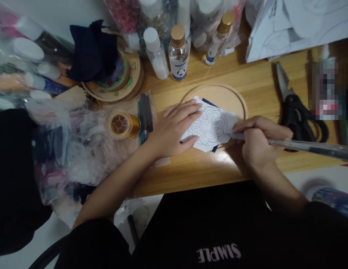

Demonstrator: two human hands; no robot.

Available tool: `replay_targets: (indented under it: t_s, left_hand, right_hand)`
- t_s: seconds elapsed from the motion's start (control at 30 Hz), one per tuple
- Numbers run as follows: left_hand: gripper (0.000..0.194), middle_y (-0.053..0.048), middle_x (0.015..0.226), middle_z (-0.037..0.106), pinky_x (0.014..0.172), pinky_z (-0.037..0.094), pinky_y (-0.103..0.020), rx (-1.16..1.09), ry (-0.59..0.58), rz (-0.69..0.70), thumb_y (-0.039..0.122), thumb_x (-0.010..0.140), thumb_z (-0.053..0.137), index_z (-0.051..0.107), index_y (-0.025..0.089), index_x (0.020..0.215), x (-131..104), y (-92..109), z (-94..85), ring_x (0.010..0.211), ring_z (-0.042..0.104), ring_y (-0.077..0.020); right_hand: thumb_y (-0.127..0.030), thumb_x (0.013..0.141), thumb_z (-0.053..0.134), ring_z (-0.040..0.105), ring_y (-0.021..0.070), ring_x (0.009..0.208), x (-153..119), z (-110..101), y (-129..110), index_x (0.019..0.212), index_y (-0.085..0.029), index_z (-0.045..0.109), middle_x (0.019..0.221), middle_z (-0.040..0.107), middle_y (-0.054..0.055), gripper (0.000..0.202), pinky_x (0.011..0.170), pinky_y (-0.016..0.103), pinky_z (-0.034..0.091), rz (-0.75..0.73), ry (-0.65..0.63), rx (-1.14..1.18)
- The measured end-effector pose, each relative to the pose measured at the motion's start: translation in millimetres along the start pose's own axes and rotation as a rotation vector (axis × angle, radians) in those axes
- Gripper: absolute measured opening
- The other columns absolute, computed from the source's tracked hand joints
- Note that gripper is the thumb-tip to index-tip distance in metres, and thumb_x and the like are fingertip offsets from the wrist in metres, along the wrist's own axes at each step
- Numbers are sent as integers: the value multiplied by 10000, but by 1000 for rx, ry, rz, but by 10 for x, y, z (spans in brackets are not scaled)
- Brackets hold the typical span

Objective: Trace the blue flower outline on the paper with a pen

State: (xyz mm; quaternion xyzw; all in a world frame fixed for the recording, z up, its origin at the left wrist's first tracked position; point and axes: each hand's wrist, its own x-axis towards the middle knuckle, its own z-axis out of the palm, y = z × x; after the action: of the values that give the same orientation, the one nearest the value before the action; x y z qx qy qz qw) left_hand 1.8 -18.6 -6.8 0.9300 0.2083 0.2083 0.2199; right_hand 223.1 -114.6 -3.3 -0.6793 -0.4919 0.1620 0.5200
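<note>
Beneath the flower-patterned paper (209,126), dark blue material (214,148) lies mostly hidden.

Pen (311,147): one. Drawn paper (209,130): one. Round board (236,98) under it: one, toward table's (202,175) near edge. Scissors (298,116): one pair, toward right edge. Spool (120,125): one, toward left edge. Loose bottles toward far edge: three, two gold-capped (179,61), one white-capped (157,56). Bagged bottles (151,9): several, exact count unclear.
</note>
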Motion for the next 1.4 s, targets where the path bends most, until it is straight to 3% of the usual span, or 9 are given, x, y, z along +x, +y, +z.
replay_targets:
  t_s: [0.17, 0.43, 0.8, 1.0, 1.2, 1.4]
  left_hand:
    - [544, -181, 1506, 556, 1182, 392, -555, -32, -32, -37, 274, 920, 635, 497, 167, 1435, 4, 18, -12, 1474, 470, -333]
    - [538, -179, 1523, 544, 1197, 370, -540, -50, -58, -62, 290, 916, 627, 514, 160, 1425, 14, 27, -23, 1485, 455, -331]
    - [539, -159, 1513, 558, 1181, 407, -511, 0, -26, -33, 306, 909, 642, 510, 166, 1413, 0, 6, 14, 1471, 478, -309]
    - [544, -167, 1513, 556, 1188, 400, -513, -6, -30, -34, 297, 911, 644, 510, 154, 1419, 1, 12, -1, 1472, 476, -319]
    - [554, -177, 1523, 544, 1195, 382, -537, -30, -42, -42, 289, 914, 642, 500, 162, 1434, 4, 15, -11, 1477, 467, -328]
    - [543, -184, 1504, 563, 1178, 405, -518, -11, -22, -22, 305, 912, 647, 520, 135, 1412, 5, 14, -3, 1461, 487, -330]
  right_hand:
    - [-119, 653, 491, 537, 155, 453, 9, 16, -45, 589, -277, 684, 486, 588, -46, 258, 449, 302, 382, 45, 4, -44]
    - [-101, 655, 498, 541, 135, 453, 13, 1, -36, 595, -248, 683, 498, 598, -44, 244, 431, 274, 382, -2, -18, 3]
    - [-99, 653, 493, 547, 117, 459, -2, -26, -27, 605, -245, 678, 525, 611, -47, 241, 443, 261, 400, -61, -41, -27]
    - [-119, 670, 485, 556, 132, 470, -1, -12, -54, 602, -254, 679, 518, 612, -44, 246, 455, 275, 401, -4, -34, -63]
    - [-91, 657, 493, 532, 111, 454, 5, -24, -25, 612, -241, 684, 503, 592, -54, 247, 442, 254, 379, -71, -51, -27]
    - [-111, 654, 479, 554, 123, 467, -6, -8, -39, 597, -238, 678, 519, 609, -44, 243, 451, 261, 399, -16, -18, -14]
